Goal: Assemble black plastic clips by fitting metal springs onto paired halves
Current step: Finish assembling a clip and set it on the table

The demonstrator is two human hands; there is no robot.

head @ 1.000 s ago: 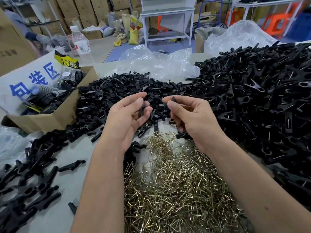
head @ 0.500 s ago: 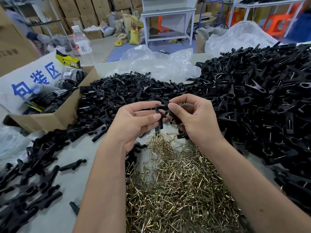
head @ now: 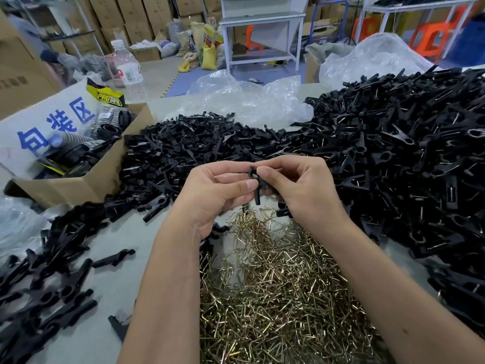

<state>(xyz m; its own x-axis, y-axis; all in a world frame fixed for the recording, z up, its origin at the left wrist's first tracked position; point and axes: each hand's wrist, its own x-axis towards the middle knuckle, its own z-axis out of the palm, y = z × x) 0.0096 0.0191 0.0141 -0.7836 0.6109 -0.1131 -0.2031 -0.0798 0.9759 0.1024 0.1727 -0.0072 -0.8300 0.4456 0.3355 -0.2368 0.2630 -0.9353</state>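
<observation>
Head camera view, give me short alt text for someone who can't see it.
Two hands, left hand and right hand, pinch black clip halves together above a pile of metal springs. Heaps of black clips cover the table, with a cardboard box at left.

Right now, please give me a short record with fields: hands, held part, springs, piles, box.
hands: left hand and right hand both pinch one part, above the table
held part: black clip halves, paired; spring not visible on it
springs: loose brass-coloured heap under the hands
piles: halves behind the hands; clips with springs on the right
box: cardboard, far left
</observation>
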